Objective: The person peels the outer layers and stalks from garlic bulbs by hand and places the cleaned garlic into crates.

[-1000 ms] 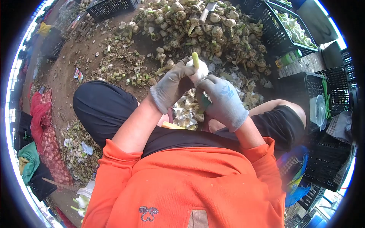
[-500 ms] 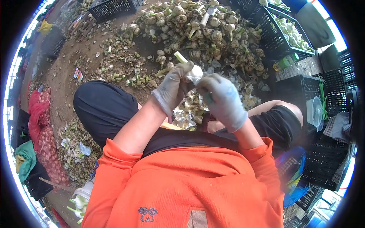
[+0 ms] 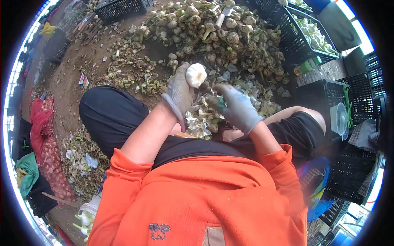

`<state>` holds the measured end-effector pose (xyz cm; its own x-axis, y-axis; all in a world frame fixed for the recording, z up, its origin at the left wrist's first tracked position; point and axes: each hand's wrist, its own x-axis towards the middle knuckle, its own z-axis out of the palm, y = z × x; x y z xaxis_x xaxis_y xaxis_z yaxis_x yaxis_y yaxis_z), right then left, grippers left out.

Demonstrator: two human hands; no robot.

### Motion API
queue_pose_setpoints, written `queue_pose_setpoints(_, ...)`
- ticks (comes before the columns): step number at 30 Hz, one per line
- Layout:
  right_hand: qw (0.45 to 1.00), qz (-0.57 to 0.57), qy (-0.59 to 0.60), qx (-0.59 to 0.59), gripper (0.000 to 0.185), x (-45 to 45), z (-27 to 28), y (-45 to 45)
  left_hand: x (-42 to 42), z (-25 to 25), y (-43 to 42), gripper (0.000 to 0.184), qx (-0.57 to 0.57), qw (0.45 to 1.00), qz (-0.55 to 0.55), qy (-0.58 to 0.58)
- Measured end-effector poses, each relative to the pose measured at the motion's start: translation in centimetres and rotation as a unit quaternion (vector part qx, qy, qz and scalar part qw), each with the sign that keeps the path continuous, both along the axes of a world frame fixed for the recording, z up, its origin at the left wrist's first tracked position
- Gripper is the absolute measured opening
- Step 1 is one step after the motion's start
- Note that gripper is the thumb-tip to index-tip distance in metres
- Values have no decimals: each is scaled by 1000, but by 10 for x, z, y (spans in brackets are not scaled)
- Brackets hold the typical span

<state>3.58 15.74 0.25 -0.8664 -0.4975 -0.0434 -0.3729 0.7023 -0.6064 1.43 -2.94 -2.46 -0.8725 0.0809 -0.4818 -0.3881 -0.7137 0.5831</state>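
In a grey glove, my left hand (image 3: 181, 91) grips a white garlic bulb (image 3: 196, 75), its root end facing up. My right hand (image 3: 237, 105), also gloved, is just to the right, apart from the bulb, with its fingers bent towards it; whether anything small is between them is too blurred to tell. Below both hands lie pale peeled skins (image 3: 202, 119) between my legs. A heap of unpeeled garlic bulbs (image 3: 233, 37) with stalks rises in front, and a tool with a light handle (image 3: 222, 19) rests on it.
A black crate of cleaned garlic (image 3: 314, 35) is at the upper right, near a green-capped bottle (image 3: 308, 65). A clear plastic tub (image 3: 339, 119) sits by black crates on the right. Red net sacks (image 3: 55, 164) lie at the left. Trimmings (image 3: 131, 74) cover the ground ahead.
The bulb has been turned in my left hand, so its stalk no longer shows and its root end does. My right hand has come away from the bulb, slightly down and right.
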Motion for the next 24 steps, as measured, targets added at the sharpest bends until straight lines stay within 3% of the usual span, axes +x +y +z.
queue_pose_setpoints(2, 989, -60, -10, -132, 43, -4, 5, 0, 1, -8, 2, 45, -17, 1000, -2, -5)
queue_pose_setpoints(6, 995, -62, -8, -81, 54, 4, 17, -13, 9, 7, 14, 45, -43, 999, -8, -33)
queue_pose_setpoints(7, 979, -109, -81, -149, 56, 7, 15, -14, 11, 9, 11, 43, -28, 999, -40, -7)
queue_pose_setpoints(10, 856, -155, -306, -386, 55, -1, 6, -12, 13, 7, 10, 50, -162, 970, -97, 150)
queue_pose_setpoints(12, 757, -154, -419, -477, 54, 5, 10, -11, 9, 9, 14, 54, -162, 972, -147, 91)
queue_pose_setpoints(15, 696, -169, -486, -500, 52, -3, 3, -4, 13, 17, 26, 63, -251, 948, -166, 103)
queue_pose_setpoints(16, 645, -106, -517, -552, 45, -13, -6, 1, 15, 18, 31, 65, -227, 957, -143, 116)
queue_pose_setpoints(18, 594, -91, -498, -625, 41, -21, -19, 10, 13, 27, 27, 65, -135, 958, -215, 130)
queue_pose_setpoints(19, 590, -94, -470, -649, 42, -27, -26, 14, 10, 17, 29, 64, -136, 973, -141, 124)
queue_pose_setpoints(20, 583, -97, -447, -671, 43, -33, -34, 18, 8, 9, 27, 60, -141, 972, -138, 127)
queue_pose_setpoints(21, 630, -124, -399, -655, 45, -30, -14, 22, 8, 13, 28, 55, -149, 972, -129, 124)
queue_pose_setpoints(22, 625, -162, -380, -662, 46, -31, -14, 22, 8, 14, 26, 51, -161, 973, -117, 116)
queue_pose_setpoints(23, 655, -149, -373, -640, 46, -33, 2, 26, 7, 8, 23, 48, -149, 969, -119, 155)
queue_pose_setpoints(24, 721, -163, -327, -589, 55, -33, -2, 28, 9, 29, 27, 43, -167, 963, -114, 180)
